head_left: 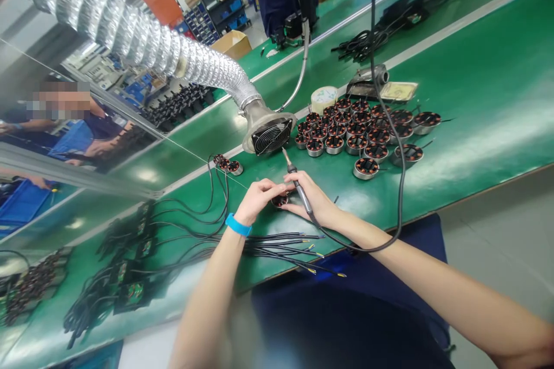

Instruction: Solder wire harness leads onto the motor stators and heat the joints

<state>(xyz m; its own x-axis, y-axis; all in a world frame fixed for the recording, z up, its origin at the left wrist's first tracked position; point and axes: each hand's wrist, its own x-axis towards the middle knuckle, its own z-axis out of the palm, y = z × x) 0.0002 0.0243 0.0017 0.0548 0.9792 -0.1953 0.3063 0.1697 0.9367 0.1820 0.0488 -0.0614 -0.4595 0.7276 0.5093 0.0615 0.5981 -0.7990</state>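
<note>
Near the front edge of the green desk (476, 98), the left hand (258, 199) has its fingers closed around a small motor stator (279, 201). The right hand (315, 203) grips a soldering iron (298, 185), its tip pointing up toward the extractor fan (270, 136). More stators (363, 127) sit in a cluster farther back.

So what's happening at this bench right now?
A person works at a green bench. Their right hand grips a soldering iron, its tip pointing toward the extractor fan. The left hand holds a small stator right beside it. More stators are piled to the right, and black wires with bared ends lie near the bench's edge.
</note>
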